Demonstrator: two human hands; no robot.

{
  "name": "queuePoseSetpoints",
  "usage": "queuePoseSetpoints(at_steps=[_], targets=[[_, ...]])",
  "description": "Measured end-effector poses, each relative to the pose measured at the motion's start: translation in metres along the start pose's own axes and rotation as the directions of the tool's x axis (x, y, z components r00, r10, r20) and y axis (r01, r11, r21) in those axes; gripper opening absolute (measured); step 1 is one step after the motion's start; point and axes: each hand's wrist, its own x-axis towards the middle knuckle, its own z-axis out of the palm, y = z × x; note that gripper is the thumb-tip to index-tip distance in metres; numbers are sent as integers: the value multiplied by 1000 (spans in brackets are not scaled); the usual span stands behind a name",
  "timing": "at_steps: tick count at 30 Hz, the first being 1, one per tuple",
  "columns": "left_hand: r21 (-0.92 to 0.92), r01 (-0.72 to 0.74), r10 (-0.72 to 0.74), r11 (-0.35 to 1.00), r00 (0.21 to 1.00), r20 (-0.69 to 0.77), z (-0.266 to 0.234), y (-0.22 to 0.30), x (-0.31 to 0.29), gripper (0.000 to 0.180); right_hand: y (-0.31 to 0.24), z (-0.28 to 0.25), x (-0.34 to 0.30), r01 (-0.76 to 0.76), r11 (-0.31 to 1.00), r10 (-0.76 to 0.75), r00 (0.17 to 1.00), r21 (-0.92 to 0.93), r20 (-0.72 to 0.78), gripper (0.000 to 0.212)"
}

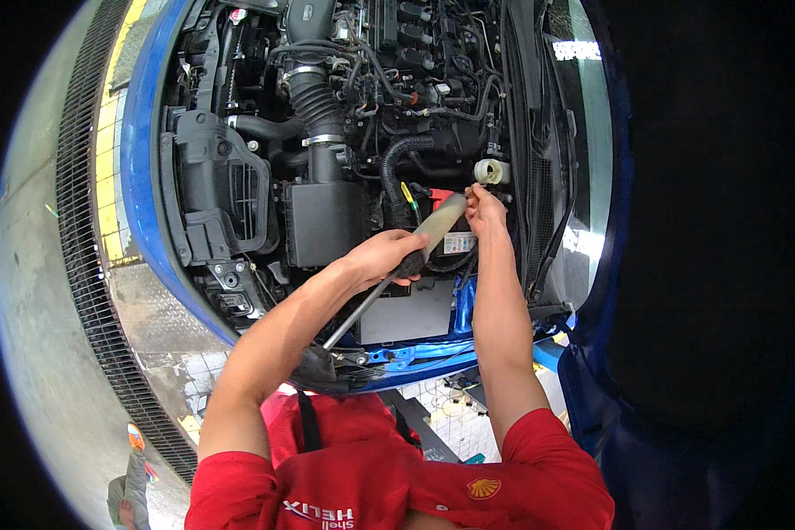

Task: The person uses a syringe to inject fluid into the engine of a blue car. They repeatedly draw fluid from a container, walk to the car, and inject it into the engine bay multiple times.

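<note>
My left hand (384, 256) is wrapped around a fluid syringe (439, 221) with a cloudy, translucent barrel and a black end cap. A thin metal plunger rod (359, 311) runs from the cap down toward the car's front-side edge, close to my left forearm. The barrel slants up to the right. At its upper end, the fingers of my right hand (486, 210) are pinched together around the nozzle end, which they partly hide. Just above those fingertips is a whitish fluid reservoir (493, 171) with a round opening. The syringe tip itself is hard to make out.
Below the barrel lies the battery (458, 243), with a red terminal cover (440, 196). A black air filter box (327, 221) and a ribbed intake hose (314, 102) are to the left. Blue bodywork (141, 159) borders the bay. A floor grate (84, 177) runs along the far left.
</note>
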Motion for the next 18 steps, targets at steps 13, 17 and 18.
queuePoseSetpoints(at_steps=[13,17,18], targets=[[436,-106,145,894,988,-56,-66,-59,24,58,15,0,-4,74,996,-78,994,59,78,9],[423,-111,151,899,987,-61,-66,-60,22,58,15,2,-10,139,988,-143,988,61,67,12],[429,-121,163,895,985,-62,-66,-62,22,58,15,2,-12,160,985,-164,984,61,69,13]])
